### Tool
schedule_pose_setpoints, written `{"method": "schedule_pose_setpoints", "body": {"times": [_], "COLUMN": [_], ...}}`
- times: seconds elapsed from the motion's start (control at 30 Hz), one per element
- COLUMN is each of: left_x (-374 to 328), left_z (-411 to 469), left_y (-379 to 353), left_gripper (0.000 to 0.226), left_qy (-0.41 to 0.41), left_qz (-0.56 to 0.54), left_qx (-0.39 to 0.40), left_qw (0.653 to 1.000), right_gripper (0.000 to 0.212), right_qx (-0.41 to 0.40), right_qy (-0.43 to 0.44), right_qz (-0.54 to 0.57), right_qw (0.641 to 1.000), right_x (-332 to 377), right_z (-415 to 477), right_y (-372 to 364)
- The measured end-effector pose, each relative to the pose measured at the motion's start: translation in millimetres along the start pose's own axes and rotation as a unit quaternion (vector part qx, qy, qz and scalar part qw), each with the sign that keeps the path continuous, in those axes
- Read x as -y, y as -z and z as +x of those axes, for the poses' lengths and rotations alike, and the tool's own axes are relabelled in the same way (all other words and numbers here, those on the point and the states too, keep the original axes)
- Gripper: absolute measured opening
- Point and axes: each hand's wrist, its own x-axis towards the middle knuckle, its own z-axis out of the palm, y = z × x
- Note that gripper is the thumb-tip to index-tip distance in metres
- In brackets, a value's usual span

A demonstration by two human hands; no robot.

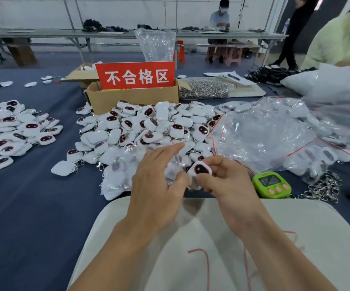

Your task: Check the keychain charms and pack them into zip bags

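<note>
A white, rounded-square keychain charm (200, 169) with a glossy dark oval face is pinched between the curled fingers and thumb of the right hand (230, 185), held just above the near edge of the counter (33, 206), which is covered in dark blue cloth. The left hand (157, 181) is seen open, fingers stretched straight forward, thumb just beside the charm. Blurred clear plastic is glimpsed under it; whether it is touched cannot be told. Filled zip bags (117, 177) are heaped just left of that hand. Behind, a big pile of charms (149, 127) with metal clasps is spread out, and a second pile (8, 131) lies well apart on the left. Crinkled clear zip bags with red seal lines (264, 135) are stacked on the right. A cardboard box (132, 99) is marked by a red sign (135, 75) reading 不合格区 in white. A lime-green timer (271, 184) with pink buttons is seen beside the right hand, near loose metal key rings (325, 187).
</note>
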Motion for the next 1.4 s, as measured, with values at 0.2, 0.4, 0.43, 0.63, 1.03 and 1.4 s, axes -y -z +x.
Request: {"method": "schedule_pose_setpoints", "body": {"times": [0.2,0.4,0.43,0.63,1.03,1.4], "left_x": [-3,-1,-1,2,-3,-5], "left_z": [3,5,4,5,8,4], "left_y": [-4,-6,-7,-7,3,0], "left_gripper": [0.032,0.023,0.021,0.016,0.008,0.012], "left_qy": [0.065,0.122,0.127,0.129,0.140,0.150], "left_qz": [-0.158,-0.226,-0.227,-0.209,-0.167,-0.219], "left_qx": [0.065,0.026,0.022,0.018,0.026,-0.011], "left_qw": [0.983,0.966,0.965,0.969,0.976,0.964], "right_gripper": [0.034,0.032,0.031,0.030,0.049,0.049], "right_qx": [0.054,0.064,0.062,0.013,0.053,0.063], "right_qy": [0.030,-0.020,-0.027,-0.029,0.007,-0.008], "right_qz": [-0.005,0.029,0.037,0.029,-0.059,0.023], "right_qw": [0.998,0.997,0.997,0.999,0.997,0.998], "right_x": [6,6,6,1,0,6], "right_z": [-2,-4,-3,0,-5,-6], "right_y": [1,-1,0,-4,-5,-3]}}
